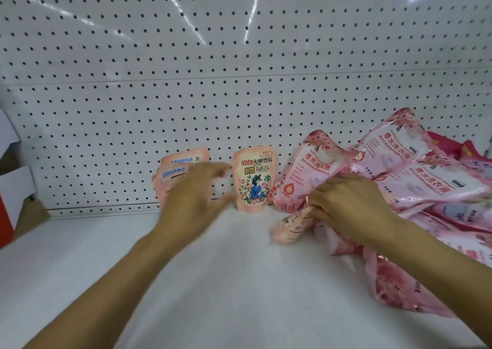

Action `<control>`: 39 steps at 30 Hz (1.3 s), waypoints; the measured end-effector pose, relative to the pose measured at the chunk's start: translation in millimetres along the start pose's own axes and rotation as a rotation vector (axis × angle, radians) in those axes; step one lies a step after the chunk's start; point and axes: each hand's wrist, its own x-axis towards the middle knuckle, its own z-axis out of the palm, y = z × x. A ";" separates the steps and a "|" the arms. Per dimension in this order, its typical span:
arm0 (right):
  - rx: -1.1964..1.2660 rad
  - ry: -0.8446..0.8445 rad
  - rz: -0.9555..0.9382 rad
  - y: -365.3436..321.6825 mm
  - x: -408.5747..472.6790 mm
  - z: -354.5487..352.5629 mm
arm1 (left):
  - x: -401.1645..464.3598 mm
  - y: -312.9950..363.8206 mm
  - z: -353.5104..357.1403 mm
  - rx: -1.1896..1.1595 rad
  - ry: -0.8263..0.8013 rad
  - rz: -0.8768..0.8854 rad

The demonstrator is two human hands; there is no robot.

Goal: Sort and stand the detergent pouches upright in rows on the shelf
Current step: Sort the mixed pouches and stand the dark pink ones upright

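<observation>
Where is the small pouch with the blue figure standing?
The pouch with the blue figure stands upright against the pegboard, centre of the head view, between both hands.

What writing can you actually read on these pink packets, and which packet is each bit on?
"立白", "72小时": small upright pouch by the pegboard.
"立白", rest blurred: two pale pouches behind the left hand.
"香水洗衣液": big pink pouches leaning and piled on the right.
Smaller print everywhere is too small to read.

Two peach pouches [181, 173] are stood upright at the back of the shelf [80, 269], one behind the other. Just beside them a floral peach pouch [254, 178] is stood upright too. To the right, large pink pouches [399, 173] are heaped — tilted, overlapping, some flat.
</observation>
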 end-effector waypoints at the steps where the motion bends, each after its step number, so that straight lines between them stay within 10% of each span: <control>1: 0.044 0.029 -0.015 -5.5 5.4 -7.6 | -7.3 17.6 11.9 -0.095 -0.165 0.018; 5: 0.226 -0.065 -0.024 -25.2 27.7 -35.9 | -12.3 56.2 61.0 -0.085 -0.458 -0.022; 11: 0.759 -0.101 0.280 34.7 17.5 -36.2 | -10.1 33.2 57.5 -0.280 -0.269 -0.330; 18: 0.494 -0.545 0.353 82.2 -5.2 4.0 | -9.7 -14.6 17.3 -0.673 0.148 -0.599; 26: 0.173 -0.233 0.352 80.5 7.1 32.2 | -34.2 -43.5 13.7 -0.757 0.264 -0.740; 32: 0.469 0.138 0.373 51.1 48.4 -2.6 | -40.2 -48.1 11.6 -0.783 0.318 -0.728; 39: 0.960 0.007 0.437 -10.7 100.7 -7.6 | -41.8 -47.6 11.9 -0.785 0.358 -0.739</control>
